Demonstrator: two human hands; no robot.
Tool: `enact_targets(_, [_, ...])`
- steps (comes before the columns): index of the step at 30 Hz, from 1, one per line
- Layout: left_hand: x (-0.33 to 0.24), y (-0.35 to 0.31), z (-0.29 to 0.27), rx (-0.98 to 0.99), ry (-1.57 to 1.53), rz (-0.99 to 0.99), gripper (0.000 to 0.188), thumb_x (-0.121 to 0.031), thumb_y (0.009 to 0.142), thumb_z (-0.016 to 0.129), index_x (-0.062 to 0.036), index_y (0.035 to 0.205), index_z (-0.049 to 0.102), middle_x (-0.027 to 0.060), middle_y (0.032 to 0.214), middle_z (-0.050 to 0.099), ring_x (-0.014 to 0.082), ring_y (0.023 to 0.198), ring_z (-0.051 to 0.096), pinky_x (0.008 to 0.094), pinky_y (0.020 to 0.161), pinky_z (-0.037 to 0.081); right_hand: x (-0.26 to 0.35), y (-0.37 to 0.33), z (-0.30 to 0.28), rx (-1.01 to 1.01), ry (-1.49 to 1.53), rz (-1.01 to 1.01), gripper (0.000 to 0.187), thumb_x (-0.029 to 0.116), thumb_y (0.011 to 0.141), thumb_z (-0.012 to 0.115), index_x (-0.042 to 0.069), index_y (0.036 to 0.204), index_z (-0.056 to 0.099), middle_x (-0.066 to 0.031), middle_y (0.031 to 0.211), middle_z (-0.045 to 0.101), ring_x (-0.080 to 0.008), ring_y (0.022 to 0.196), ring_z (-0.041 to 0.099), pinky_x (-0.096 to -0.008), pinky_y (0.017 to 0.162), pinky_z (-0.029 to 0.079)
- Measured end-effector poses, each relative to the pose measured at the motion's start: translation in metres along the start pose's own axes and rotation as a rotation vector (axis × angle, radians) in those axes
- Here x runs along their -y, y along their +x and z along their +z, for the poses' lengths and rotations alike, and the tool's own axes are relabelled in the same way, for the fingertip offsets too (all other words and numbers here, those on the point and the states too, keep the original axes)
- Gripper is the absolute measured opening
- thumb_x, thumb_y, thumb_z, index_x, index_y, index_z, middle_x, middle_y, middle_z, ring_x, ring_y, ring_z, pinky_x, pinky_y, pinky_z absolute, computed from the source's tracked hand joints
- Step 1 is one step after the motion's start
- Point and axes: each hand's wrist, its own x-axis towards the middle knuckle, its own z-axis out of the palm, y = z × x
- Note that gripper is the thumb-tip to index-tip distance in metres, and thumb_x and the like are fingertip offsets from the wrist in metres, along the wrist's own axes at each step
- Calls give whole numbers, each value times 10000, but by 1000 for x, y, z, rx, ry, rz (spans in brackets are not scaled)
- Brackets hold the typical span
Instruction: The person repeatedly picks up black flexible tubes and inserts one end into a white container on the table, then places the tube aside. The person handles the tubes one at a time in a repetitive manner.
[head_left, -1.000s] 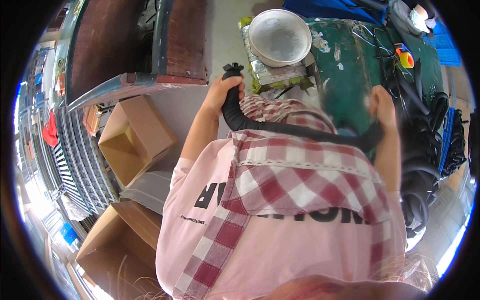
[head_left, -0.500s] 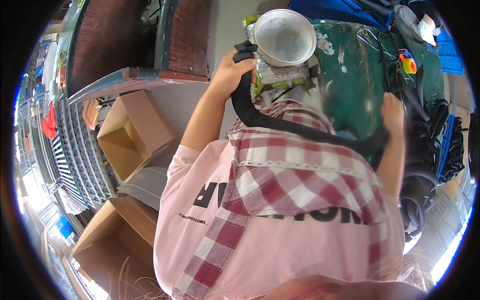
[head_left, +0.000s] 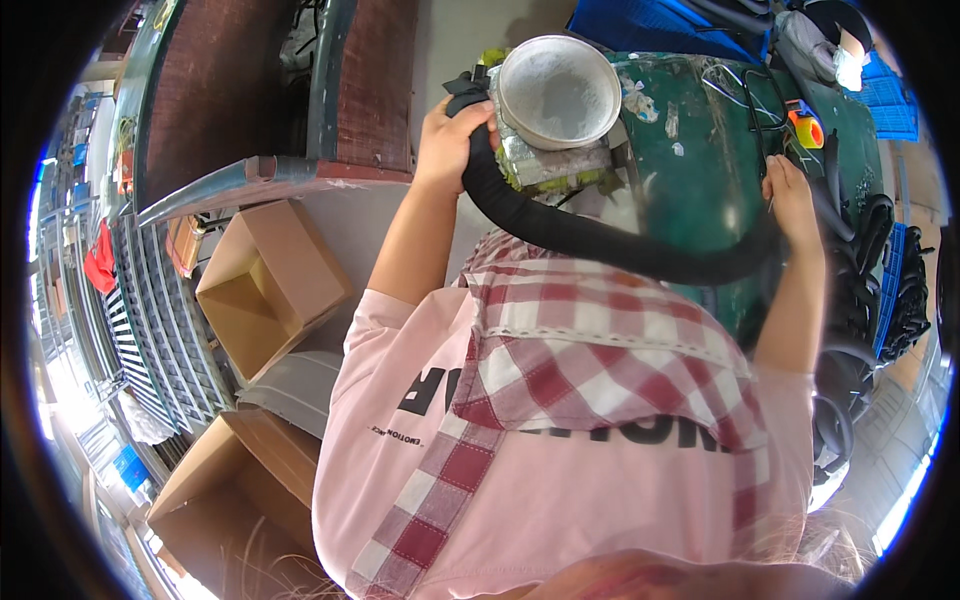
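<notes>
My left hand (head_left: 446,143) is closed around one end of a long black foam tube (head_left: 590,245), beside a white bucket (head_left: 560,92). A dark flap sticks out above my thumb. From there the tube sags in a curve across the front of my checked apron and rises toward my right wrist. My right hand (head_left: 791,203) is closed at the right, over the green tabletop (head_left: 690,160), its fingertips pinched together. Something thin seems to show at the fingers, but its kind cannot be made out. The tube's right end is hidden near that wrist.
The bucket, with whitish contents, stands on a taped silver-and-yellow block (head_left: 555,168). An orange-yellow tape roll (head_left: 806,128) lies at the far right of the table, near more black tubes (head_left: 850,380). Cardboard boxes (head_left: 300,265) stand at left, below a dark red wooden bench (head_left: 375,90).
The tube's right part has risen and now bends up toward my right wrist. My right hand has shifted slightly away from me, and my left hand slightly left.
</notes>
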Motion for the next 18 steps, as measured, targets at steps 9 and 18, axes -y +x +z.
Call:
enact_targets(9, [5, -29, -20, -9, 155, -10, 195, -101, 773, 628, 19, 910, 558, 52, 645, 568, 141, 544, 544, 260, 537, 435, -13, -55, 40, 67, 246, 105, 317, 209, 943, 431, 11, 698, 455, -41, 581, 443, -134, 544, 425, -293, 543, 342])
enact_targets(18, [21, -74, -16, -52, 41, -40, 253, -95, 798, 594, 34, 1006, 528, 69, 720, 556, 160, 605, 554, 276, 573, 447, -4, -64, 24, 66, 457, 116, 320, 220, 952, 416, 40, 688, 438, -5, 603, 432, -95, 593, 397, -246, 595, 310])
